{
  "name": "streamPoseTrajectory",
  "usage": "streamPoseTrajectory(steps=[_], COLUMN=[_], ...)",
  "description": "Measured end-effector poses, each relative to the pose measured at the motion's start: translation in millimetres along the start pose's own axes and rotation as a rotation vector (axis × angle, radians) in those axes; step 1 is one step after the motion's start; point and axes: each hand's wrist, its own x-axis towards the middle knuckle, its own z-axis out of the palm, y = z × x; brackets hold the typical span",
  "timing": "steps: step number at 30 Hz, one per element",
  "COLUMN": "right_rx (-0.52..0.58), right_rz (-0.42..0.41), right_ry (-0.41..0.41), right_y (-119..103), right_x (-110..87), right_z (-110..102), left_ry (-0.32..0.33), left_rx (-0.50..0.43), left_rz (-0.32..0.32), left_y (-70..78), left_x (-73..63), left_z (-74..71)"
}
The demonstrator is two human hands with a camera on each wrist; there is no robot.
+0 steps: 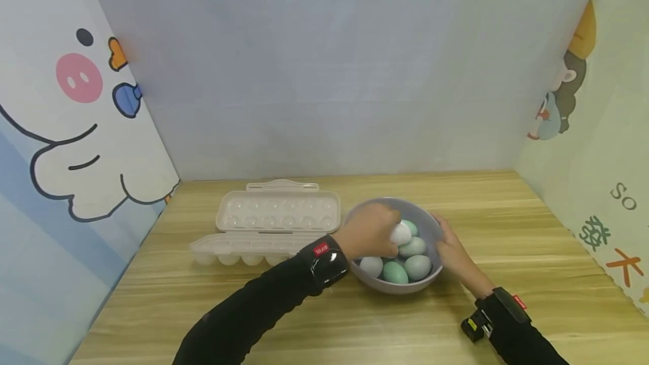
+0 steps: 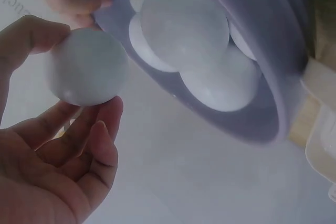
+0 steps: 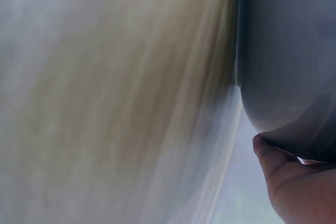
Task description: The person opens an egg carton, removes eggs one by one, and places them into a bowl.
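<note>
My left hand (image 1: 370, 232) pinches a white egg (image 1: 400, 234) between thumb and fingertips, just over the grey-purple bowl (image 1: 432, 234). In the left wrist view the held egg (image 2: 86, 66) is apart from the eggs lying in the bowl. Inside the bowl are several pale green and whitish eggs, among them a greener egg (image 1: 395, 273) at the front. At the bowl's right side my right hand (image 1: 451, 249) grips the rim. The right wrist view shows that hand (image 3: 302, 187) against the bowl's outer wall (image 3: 294, 87); its other fingers are mostly hidden.
Left of the bowl a clear plastic egg carton (image 1: 279, 211) lies unfolded, its lid at the back. My left forearm crosses in front of its near right part. The wooden table (image 1: 507, 230) is bounded by a grey back wall and printed side panels.
</note>
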Motion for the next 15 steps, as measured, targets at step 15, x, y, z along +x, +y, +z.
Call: streamPoseTrajectory(steps=[15], right_rx=[0.008], right_rz=[0.009], right_ry=[-0.014], right_y=[0.5], right_x=[-0.8], right_z=[-0.9], left_ry=[-0.133], left_rx=[0.104], left_rz=[0.036], left_y=[20.9], left_x=[23.3], left_z=[31.4])
